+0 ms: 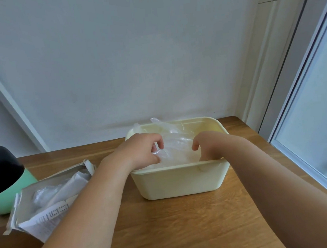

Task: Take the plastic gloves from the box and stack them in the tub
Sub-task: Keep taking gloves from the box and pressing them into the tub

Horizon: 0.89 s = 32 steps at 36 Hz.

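Note:
A pale yellow plastic tub (181, 182) stands on the wooden table, with clear plastic gloves (176, 142) lying inside and poking over its far rim. My left hand (141, 151) reaches over the tub's left rim and pinches the top clear glove between thumb and fingers. My right hand (208, 145) is inside the tub on the right with its fingers curled down onto the gloves; its fingertips are hidden behind the near wall. The torn cardboard glove box (48, 198) lies open to the left, more clear gloves showing inside.
A mint-green object with a black domed top (3, 177) stands at the far left edge beside the box. The wall runs close behind the tub. A window frame (301, 144) borders the table's right side. Bare wooden table (184, 228) lies in front of the tub.

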### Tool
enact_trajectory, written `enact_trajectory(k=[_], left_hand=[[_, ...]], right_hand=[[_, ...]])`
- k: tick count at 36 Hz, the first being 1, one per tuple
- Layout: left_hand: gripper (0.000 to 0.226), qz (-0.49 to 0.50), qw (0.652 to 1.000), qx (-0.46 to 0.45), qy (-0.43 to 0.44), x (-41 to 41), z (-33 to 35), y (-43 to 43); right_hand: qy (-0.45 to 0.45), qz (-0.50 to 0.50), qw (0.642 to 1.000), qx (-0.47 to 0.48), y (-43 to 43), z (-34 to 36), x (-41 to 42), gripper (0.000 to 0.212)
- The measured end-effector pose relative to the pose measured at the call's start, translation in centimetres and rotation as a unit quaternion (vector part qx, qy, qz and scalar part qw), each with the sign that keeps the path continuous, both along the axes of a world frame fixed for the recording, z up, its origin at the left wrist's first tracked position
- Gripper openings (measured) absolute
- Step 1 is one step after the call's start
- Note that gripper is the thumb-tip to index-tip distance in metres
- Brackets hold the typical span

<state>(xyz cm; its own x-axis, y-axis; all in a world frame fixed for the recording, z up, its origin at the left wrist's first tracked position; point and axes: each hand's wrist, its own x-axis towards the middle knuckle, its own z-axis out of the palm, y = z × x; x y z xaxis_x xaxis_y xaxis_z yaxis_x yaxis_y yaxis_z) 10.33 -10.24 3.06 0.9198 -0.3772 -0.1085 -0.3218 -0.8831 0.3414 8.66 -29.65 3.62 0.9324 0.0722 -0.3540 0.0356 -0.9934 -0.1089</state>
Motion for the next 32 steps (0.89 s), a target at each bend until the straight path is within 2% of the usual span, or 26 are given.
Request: enact_trajectory(k=[2,6,9,12,14,16,18,20,23,25,32], left_hand=[[0.021,-0.02,0.998,0.048,0.026,0.4,0.1,-0.8],[0.039,-0.035,0.986,0.128,0.096,1.1,-0.4,-2.4],[0.042,-0.047,0.981,0.14,0.126,1.0,-0.6,-3.1],[0.043,-0.057,0.979,0.137,0.138,0.7,-0.4,-3.2],[0.046,-0.066,0.98,0.132,0.135,0.6,-0.4,-2.8],[0.045,-0.068,0.983,0.119,0.124,0.7,-0.3,-2.2],[0.033,-0.063,0.989,0.087,0.105,1.0,-0.3,-1.3],[0.019,-0.05,0.996,0.034,0.07,1.2,-0.3,-0.4],[0.022,-0.004,0.999,0.018,-0.028,0.9,-0.4,1.0],[0.018,0.012,0.997,0.041,-0.062,0.5,-0.3,1.7],[0.014,-0.002,0.992,0.094,-0.082,-0.4,-0.3,1.1]], right_hand=[[-0.031,0.001,0.999,-0.011,0.0,0.2,0.2,0.044],[-0.135,0.008,0.991,-0.001,0.0,0.9,0.9,0.037],[-0.181,0.022,0.981,0.059,0.5,1.2,1.1,0.037],[-0.112,0.054,0.981,0.146,1.6,0.7,1.3,0.037],[-0.035,0.078,0.987,0.136,2.0,-0.2,1.5,0.047],[0.033,0.089,0.993,0.066,2.0,-1.2,2.0,0.062],[0.08,0.085,0.993,0.012,1.8,-1.8,2.6,0.073],[0.09,0.074,0.993,0.001,1.7,-2.1,2.8,0.08],[0.079,0.067,0.995,0.009,1.6,-2.4,3.0,0.085],[0.067,0.063,0.996,0.018,1.6,-2.4,2.8,0.083],[-0.048,0.016,0.989,0.141,1.3,-0.3,1.5,0.055]])
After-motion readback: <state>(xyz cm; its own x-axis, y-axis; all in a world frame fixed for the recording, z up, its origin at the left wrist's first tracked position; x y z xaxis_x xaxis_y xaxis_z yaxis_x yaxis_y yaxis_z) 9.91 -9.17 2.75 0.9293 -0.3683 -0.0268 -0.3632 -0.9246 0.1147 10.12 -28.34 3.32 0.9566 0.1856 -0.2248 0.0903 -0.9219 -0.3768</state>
